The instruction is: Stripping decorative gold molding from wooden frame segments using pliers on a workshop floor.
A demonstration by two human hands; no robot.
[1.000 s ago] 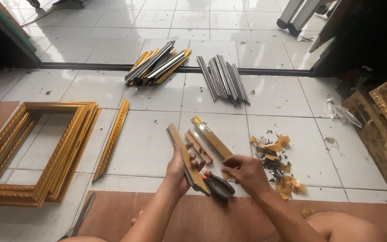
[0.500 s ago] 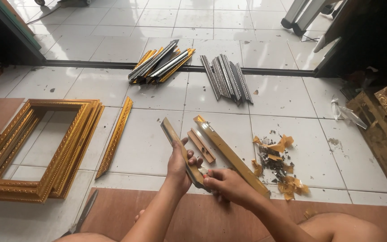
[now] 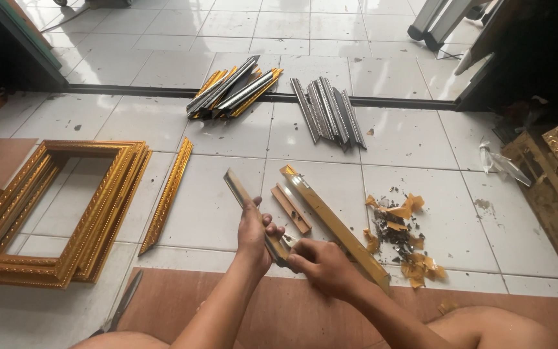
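Here both hands (image 3: 289, 249) grip a gold moulding strip (image 3: 247, 200).

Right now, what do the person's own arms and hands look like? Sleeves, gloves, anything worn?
Both arms are bare to the frame's lower edge: no sleeves in view. The left hand and right hand have no gloves, and no rings, watch or bands show. Fingers are uncovered. No markings or tape visible on either forearm.

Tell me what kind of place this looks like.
Probably a picture-framing workshop, worked on a tiled floor: stacked gold frames, bundles of cut moulding strips, and gold offcut scraps beside the hands.
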